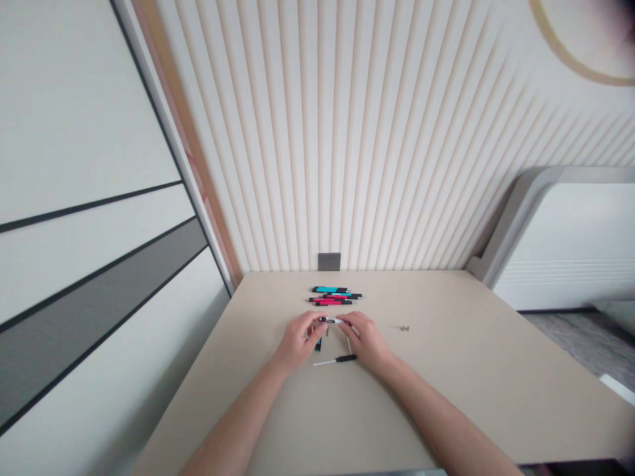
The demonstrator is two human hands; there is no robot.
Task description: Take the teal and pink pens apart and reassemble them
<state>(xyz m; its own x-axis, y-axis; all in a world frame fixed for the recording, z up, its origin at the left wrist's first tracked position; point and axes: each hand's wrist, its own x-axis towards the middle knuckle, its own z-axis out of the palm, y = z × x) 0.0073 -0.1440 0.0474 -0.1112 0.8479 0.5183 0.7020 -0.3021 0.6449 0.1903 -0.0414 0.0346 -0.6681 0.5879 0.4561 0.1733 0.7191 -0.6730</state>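
Note:
My left hand and my right hand meet above the beige tabletop, both pinching a small black-and-white pen body between the fingertips. Just below my hands lies a small screwdriver with a black handle and a thin white shaft. Beyond them, a loose pile of teal and pink pens lies on the table. A dark pen part shows under my left hand, partly hidden. To the right of my right hand sit a few tiny metal screws.
The table's far edge meets a ribbed cream wall with a grey wall socket above it. A white radiator cover stands beyond the right side, and a striped wardrobe panel runs along the left side.

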